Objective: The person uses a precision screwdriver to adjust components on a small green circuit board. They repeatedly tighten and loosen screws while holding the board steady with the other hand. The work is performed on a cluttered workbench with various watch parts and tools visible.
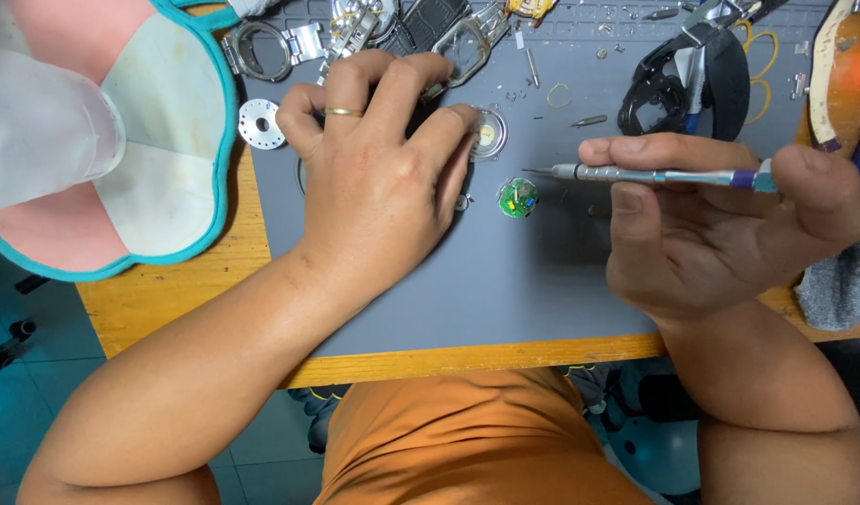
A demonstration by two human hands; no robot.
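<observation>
Orange shirt [467,440]: closest to the lens, filling the bottom edge, both forearms reaching out from it over the surface [168,309].
Left hand [383,178]: knuckles up, fingers curled down and pressed together over a small round watch part [487,134] on the grey mat [505,290]; a gold ring [344,112] shows on one finger. The fingertips sit at the part's left rim, pinning it, though the palm hides what lies beneath.
Right hand [720,224]: lifted above the mat, palm turned toward the camera, thumb and fingers pinching a slim screwdriver [654,175].
Key relation: the screwdriver lies nearly level, long axis running left to right, its tip aimed left toward the watch part. The tip hangs near but apart from it, just to its right and slightly lower. The left hand is on the part; the right hand is the farther one.
Green disc [518,197]: a little round circuit piece, lying loose on the mat just below the tip, between the two hands.
White perforated disc [261,123]: left of the left hand, at the mat's edge.
Far edge: watch cases, bracelets and a black strap [673,89] crowd the top of the mat, well apart from the work.
Upper left: a pink and white teal-edged cloth piece [158,140], overhanging the surface.
</observation>
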